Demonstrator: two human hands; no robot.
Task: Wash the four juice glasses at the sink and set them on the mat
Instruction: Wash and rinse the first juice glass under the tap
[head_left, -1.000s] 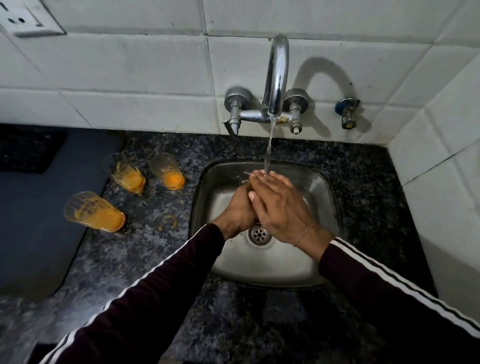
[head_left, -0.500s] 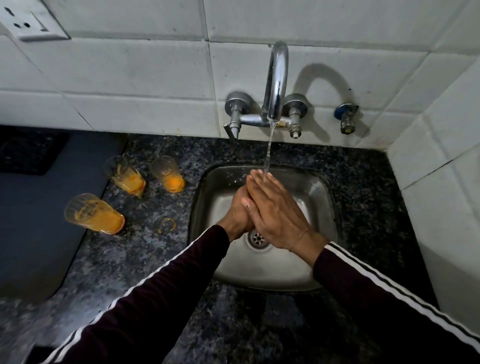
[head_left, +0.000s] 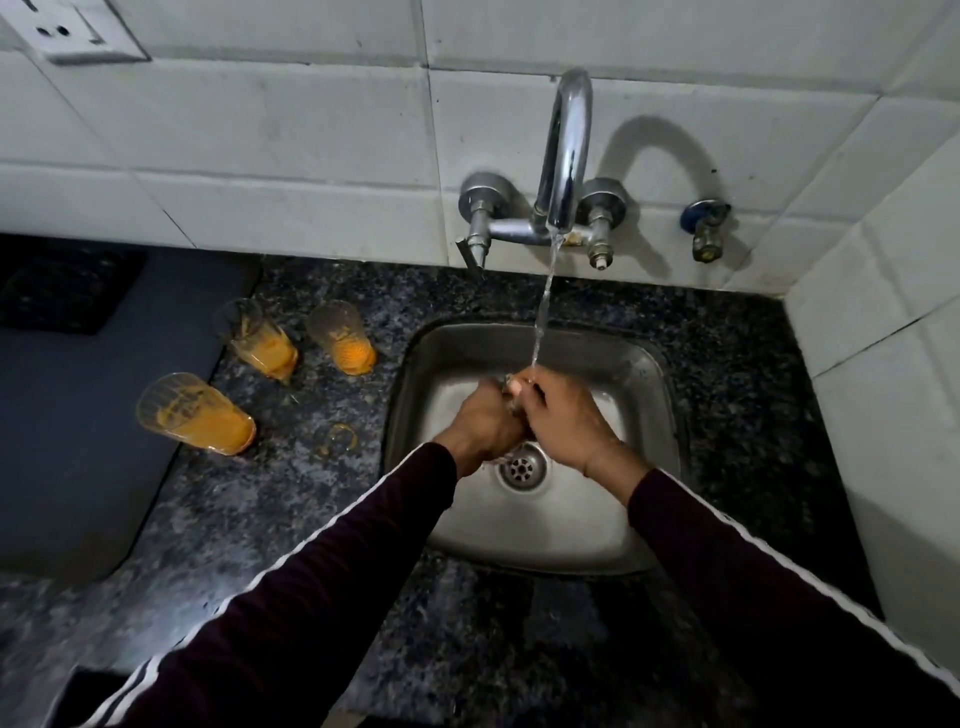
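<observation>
- While water runs, left hand (head_left: 485, 418) and right hand (head_left: 563, 415) curl their fingers around a small clear glass (head_left: 511, 385), mostly hidden.
- Three orange-stained glasses (head_left: 195, 413) wait left, nearer the left hand.

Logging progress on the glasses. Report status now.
Left hand and right hand together under the running tap stream, clear glass between them mostly hidden. Three juice-stained glasses wait on the speckled counter. Nothing in the way.
</observation>
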